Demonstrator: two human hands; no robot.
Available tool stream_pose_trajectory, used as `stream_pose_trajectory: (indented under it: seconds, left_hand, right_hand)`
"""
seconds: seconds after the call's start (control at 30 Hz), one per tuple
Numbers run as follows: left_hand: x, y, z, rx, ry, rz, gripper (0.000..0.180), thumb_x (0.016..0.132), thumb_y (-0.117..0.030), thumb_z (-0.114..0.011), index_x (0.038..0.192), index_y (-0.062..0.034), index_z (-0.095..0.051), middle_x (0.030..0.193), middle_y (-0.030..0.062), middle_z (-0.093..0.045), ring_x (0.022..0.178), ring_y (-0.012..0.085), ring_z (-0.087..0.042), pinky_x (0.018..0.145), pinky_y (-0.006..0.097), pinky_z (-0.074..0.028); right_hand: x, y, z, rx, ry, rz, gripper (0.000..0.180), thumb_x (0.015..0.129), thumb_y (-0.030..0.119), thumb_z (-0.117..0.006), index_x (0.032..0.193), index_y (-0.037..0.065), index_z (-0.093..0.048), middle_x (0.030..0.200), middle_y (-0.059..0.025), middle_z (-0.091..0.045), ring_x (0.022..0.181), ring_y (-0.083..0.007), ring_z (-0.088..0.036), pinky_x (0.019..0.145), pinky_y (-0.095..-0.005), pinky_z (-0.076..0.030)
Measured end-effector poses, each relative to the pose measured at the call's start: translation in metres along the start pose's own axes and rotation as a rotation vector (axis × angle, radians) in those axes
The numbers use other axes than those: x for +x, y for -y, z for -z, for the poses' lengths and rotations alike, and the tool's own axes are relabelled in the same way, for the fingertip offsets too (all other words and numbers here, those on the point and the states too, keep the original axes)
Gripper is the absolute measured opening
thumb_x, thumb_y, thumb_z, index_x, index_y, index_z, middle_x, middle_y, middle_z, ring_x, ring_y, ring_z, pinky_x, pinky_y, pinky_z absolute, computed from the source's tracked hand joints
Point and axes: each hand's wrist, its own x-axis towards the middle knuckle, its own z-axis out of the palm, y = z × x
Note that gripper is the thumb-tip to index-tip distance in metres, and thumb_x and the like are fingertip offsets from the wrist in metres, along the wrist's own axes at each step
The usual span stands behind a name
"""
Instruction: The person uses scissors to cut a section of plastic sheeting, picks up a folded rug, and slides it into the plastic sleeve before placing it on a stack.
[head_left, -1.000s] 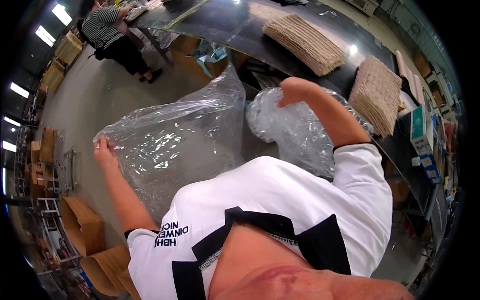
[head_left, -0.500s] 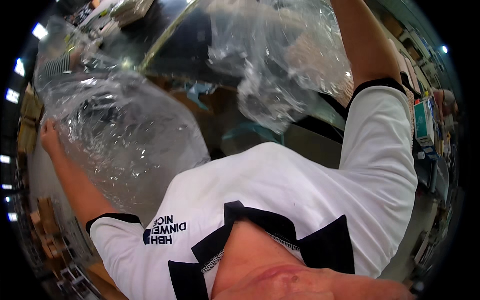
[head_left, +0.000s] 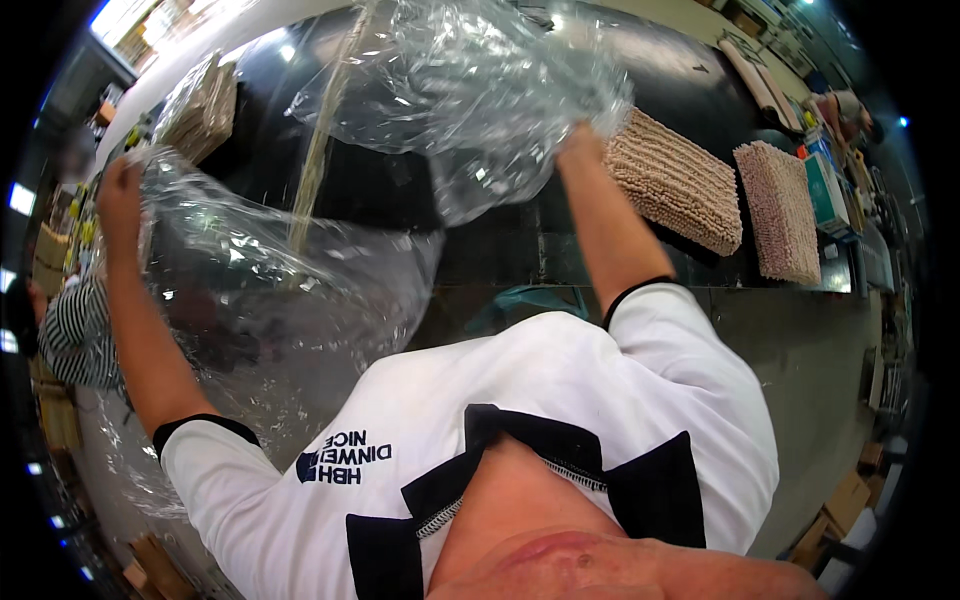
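My left hand [head_left: 122,190], out at the far left, is closed on the edge of a large clear plastic sheet or bag [head_left: 290,265]. The film hangs down from it in front of my body. Over the dark table [head_left: 490,255], my right hand [head_left: 582,150] is closed on more crumpled clear film [head_left: 470,100], which spreads up and to the left. I cannot tell whether the two stretches of film are one piece. Just right of my right hand lies a folded beige shaggy mat [head_left: 680,185], and a second, pinkish one [head_left: 782,212] is beside it.
A yellowish strip [head_left: 318,160] runs across the table under the film. Flat packs [head_left: 198,110] are stacked at its far left. A teal box [head_left: 825,195] stands at the right end. One person in stripes [head_left: 75,335] is at left, another [head_left: 845,115] at far right.
My right arm has come from the upper right toward the middle, still with the film. The left hand is higher with its edge. My view has shifted, so more of the table and mats shows.
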Motion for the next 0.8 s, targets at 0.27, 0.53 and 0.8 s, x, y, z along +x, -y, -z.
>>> stream_pose_trajectory:
  seconds: [0.27,0.53,0.8]
  left_hand:
    - [-0.074,-0.382,-0.191,-0.206,0.650,-1.096,0.007,0.081,-0.010,-0.059,0.083,-0.0062,-0.064,0.149,0.0095,-0.037,0.143,0.0278,-0.022,0.111,0.047,-0.027]
    - [-0.107,-0.409,-0.408,-0.109,1.141,-0.811,0.018,0.084,-0.022,-0.059,0.090,-0.0099,-0.071,0.159,0.0016,-0.013,0.145,0.0385,-0.006,0.104,0.069,-0.025]
    - [-0.090,-0.440,-0.436,-0.217,1.106,-1.069,0.014,0.080,-0.019,-0.060,0.085,-0.0128,-0.073,0.159,-0.0004,-0.014,0.145,0.0413,-0.004,0.105,0.072,-0.012]
  right_hand:
    - [-0.015,-0.107,0.034,-0.241,-0.249,0.045,0.039,0.094,0.029,-0.055,0.112,-0.005,-0.058,0.105,-0.0152,-0.065,0.090,-0.0247,-0.063,0.077,-0.0377,-0.049]
    - [-0.058,0.029,0.106,-1.350,0.445,0.883,0.066,0.073,0.029,-0.078,0.130,0.009,-0.050,0.127,-0.0115,-0.053,0.119,-0.0279,-0.048,0.100,-0.0393,-0.037]
    - [0.072,0.078,0.151,-2.009,0.356,1.050,0.047,0.083,0.019,-0.058,0.130,0.020,-0.052,0.122,-0.0074,-0.056,0.114,-0.0298,-0.052,0.091,-0.0426,-0.045]
